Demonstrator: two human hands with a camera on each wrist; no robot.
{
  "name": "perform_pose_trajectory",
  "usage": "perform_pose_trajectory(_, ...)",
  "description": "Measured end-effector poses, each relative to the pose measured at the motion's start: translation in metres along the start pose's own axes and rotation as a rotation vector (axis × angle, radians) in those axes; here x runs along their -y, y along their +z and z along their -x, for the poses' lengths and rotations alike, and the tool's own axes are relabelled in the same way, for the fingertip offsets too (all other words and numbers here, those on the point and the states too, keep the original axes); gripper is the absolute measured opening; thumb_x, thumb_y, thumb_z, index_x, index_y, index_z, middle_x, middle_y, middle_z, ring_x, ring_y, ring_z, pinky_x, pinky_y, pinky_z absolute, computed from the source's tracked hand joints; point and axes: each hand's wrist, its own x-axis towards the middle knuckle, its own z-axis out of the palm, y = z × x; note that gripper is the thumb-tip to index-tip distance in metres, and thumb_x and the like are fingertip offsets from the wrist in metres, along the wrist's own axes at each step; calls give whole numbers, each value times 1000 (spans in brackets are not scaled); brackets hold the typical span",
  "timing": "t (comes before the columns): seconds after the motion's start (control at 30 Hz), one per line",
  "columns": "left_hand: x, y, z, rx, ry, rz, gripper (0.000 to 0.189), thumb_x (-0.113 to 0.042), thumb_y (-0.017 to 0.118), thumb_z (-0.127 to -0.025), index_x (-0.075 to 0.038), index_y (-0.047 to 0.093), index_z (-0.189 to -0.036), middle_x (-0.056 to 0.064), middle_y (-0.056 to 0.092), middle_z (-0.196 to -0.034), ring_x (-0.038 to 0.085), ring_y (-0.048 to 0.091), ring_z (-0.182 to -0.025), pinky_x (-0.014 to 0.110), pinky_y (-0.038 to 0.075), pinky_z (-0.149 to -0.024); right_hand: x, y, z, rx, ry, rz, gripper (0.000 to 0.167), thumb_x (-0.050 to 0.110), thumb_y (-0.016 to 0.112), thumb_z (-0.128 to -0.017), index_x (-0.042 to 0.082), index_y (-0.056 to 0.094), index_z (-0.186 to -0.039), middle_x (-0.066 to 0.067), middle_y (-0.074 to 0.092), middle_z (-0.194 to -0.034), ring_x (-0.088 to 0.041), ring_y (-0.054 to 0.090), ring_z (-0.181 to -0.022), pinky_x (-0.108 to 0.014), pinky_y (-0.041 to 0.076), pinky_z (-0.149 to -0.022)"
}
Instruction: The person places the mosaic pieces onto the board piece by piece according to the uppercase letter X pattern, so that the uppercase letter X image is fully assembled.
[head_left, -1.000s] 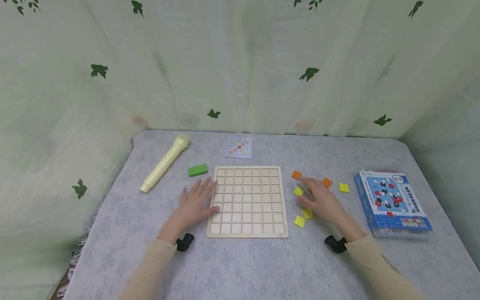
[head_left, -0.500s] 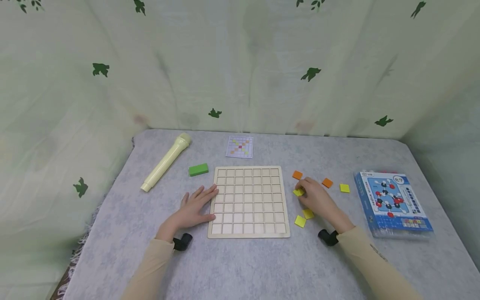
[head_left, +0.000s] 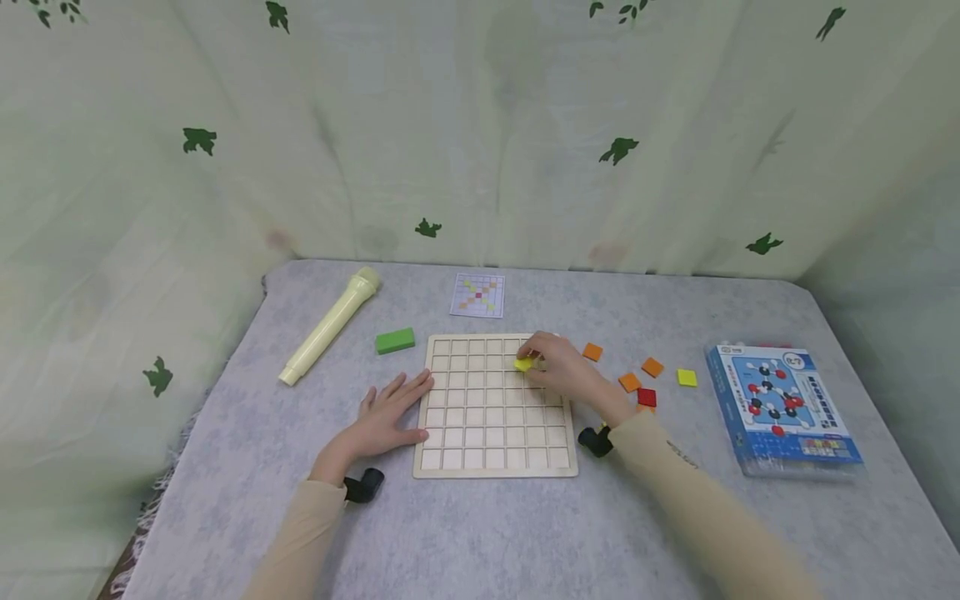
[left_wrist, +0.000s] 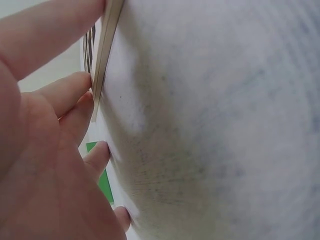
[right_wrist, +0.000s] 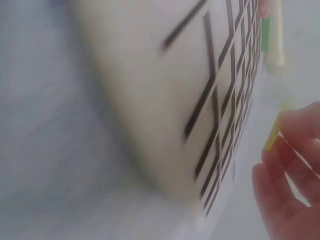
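A wooden grid board point(head_left: 486, 417) with square recesses lies in the middle of the table. My right hand point(head_left: 566, 368) is over its upper right part and pinches a yellow square tile point(head_left: 522, 364) between thumb and fingers. In the right wrist view the yellow tile point(right_wrist: 275, 129) is held tilted, raised above the grid. My left hand point(head_left: 382, 423) lies spread at the board's left edge, fingertips on the rim. The left wrist view shows its fingers against the board's side point(left_wrist: 106, 45).
Orange tiles point(head_left: 592, 352), a red tile point(head_left: 647, 397) and a yellow tile point(head_left: 686, 377) lie right of the board. A blue molecule-model box point(head_left: 783, 408) stands farther right. A pattern card point(head_left: 477, 296), a green block point(head_left: 395, 341) and a pale yellow microphone-shaped tube point(head_left: 330, 325) lie beyond the board.
My right hand has picked up a yellow tile right of the board and carried it left over the grid, uncovering orange and red tiles. The left hand has shifted slightly at the edge.
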Motion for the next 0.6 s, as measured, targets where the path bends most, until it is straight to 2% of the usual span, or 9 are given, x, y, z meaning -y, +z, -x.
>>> perform_pose_trajectory(0.17,2,1,0,-2,2,8,78,-33,68,-89,-9,28,-151,8,17,-158,39,5,-143,67,-6,-104,17,21,-34,68,-66,10,25,-3,62,-83,3,67,-107,-4,63,-104,-21,58,-99,-32,47,-86)
perform_pose_trajectory(0.3,3,2,0,-11,6,16,77,-34,68,-89,-8,29,-151,10,18,-158,40,6,-142,67,-6,-103,27,38,-55,115,-114,66,27,-4,60,-84,3,68,-109,-4,63,-104,-19,58,-100,-30,46,-88)
perform_pose_trajectory(0.43,4,2,0,-13,3,30,77,-34,68,-89,-8,30,-151,9,19,-158,39,7,-142,67,-7,-104,35,49,-69,137,-123,132,27,-4,59,-86,5,68,-110,-3,64,-106,-18,58,-102,-28,45,-90)
perform_pose_trajectory(0.6,5,2,-1,-12,-1,41,78,-34,68,-88,-9,29,-151,8,18,-158,38,7,-143,67,-7,-104,45,52,-77,135,-123,179,25,-4,60,-87,7,70,-107,-2,65,-105,-19,58,-104,-30,43,-94)
